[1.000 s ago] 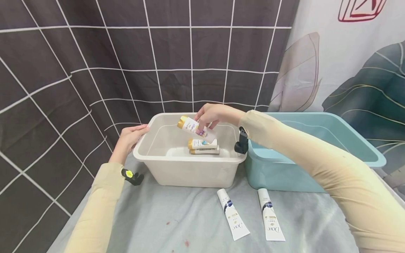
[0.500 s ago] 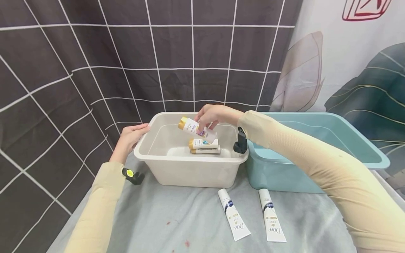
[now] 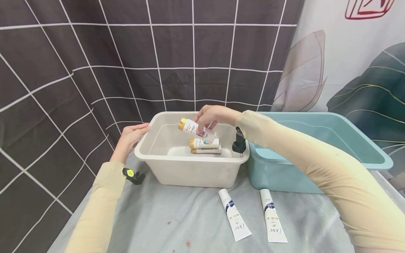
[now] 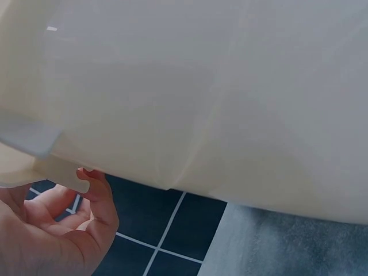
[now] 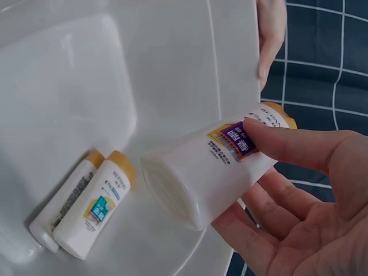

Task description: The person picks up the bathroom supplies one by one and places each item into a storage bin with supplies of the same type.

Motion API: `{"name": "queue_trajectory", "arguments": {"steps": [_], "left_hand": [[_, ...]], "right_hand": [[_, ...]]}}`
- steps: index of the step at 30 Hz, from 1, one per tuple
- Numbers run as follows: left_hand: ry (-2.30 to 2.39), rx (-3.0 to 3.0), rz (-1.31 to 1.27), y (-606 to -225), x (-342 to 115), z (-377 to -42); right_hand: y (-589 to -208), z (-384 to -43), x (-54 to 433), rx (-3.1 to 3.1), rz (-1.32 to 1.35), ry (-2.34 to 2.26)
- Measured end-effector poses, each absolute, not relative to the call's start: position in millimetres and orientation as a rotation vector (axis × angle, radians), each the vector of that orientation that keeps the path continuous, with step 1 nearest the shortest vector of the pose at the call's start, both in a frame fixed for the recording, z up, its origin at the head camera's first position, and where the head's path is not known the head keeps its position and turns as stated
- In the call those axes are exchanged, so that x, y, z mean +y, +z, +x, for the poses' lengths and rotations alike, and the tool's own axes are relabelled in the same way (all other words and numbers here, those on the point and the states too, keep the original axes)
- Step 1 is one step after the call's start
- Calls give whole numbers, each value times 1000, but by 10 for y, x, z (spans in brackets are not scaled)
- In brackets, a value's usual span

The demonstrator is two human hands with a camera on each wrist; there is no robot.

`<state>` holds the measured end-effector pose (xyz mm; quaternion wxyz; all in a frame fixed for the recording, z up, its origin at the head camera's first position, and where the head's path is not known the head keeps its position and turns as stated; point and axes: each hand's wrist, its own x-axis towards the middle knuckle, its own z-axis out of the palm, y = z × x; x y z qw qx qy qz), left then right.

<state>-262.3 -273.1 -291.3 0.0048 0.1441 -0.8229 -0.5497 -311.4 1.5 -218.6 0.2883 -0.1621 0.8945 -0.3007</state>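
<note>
The head view looks forward and down, well back, from the near side of the cream bin (image 3: 193,173). The left wrist view faces the bin's outer wall from close by; the right wrist view looks down into the bin from just above. All three share the left hand (image 3: 131,137) at the bin's rim.

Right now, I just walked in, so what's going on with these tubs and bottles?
A person's right hand is holding a purple-labelled bottle, tilted, over the off-white tub. Their left hand grips the rim at that tub's left end. Two other gold-capped bottles lie side by side in it. The blue tub stands to its right, and two white Dove tubes lie on the cloth in front.
</note>
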Motion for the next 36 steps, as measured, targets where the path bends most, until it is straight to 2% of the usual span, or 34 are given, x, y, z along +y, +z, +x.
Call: {"name": "queue_trajectory", "arguments": {"steps": [36], "left_hand": [[-1966,-2565,502,-2826,-2742,-2609]], "right_hand": [[-2333,-3239,-81,2391,-418,-697]]}}
